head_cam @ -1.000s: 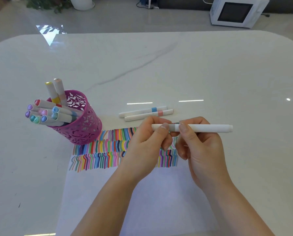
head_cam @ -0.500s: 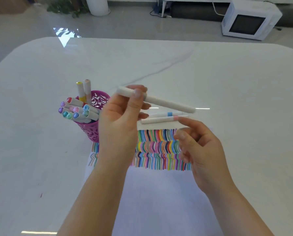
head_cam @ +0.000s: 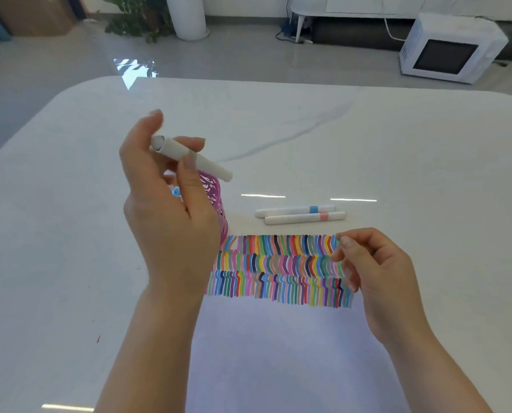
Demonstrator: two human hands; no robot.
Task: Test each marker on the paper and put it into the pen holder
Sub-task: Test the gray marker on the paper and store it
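Note:
My left hand (head_cam: pixel 165 222) holds a white capped marker (head_cam: pixel 210 166) between thumb and fingers, raised over the pink perforated pen holder (head_cam: pixel 216 201). The holder is mostly hidden behind that hand, and only one blue marker end peeks out beside it. My right hand (head_cam: pixel 376 272) hovers over the right end of the paper (head_cam: pixel 278 353), fingers loosely curled and holding nothing. Rows of coloured test strokes (head_cam: pixel 278 269) cover the paper's top part. Two more white markers lie side by side above the paper, one with a blue band (head_cam: pixel 293 210) and one with a pink band (head_cam: pixel 303 218).
The white marble table (head_cam: pixel 397 162) stretches wide around the paper. Beyond its far edge on the floor are a white microwave (head_cam: pixel 448 49), a potted plant (head_cam: pixel 138 19) and a white cylinder.
My left hand took the marker alone and carried it left and up over the pen holder. My right hand let go and dropped towards the paper's right end. The camera tilted up.

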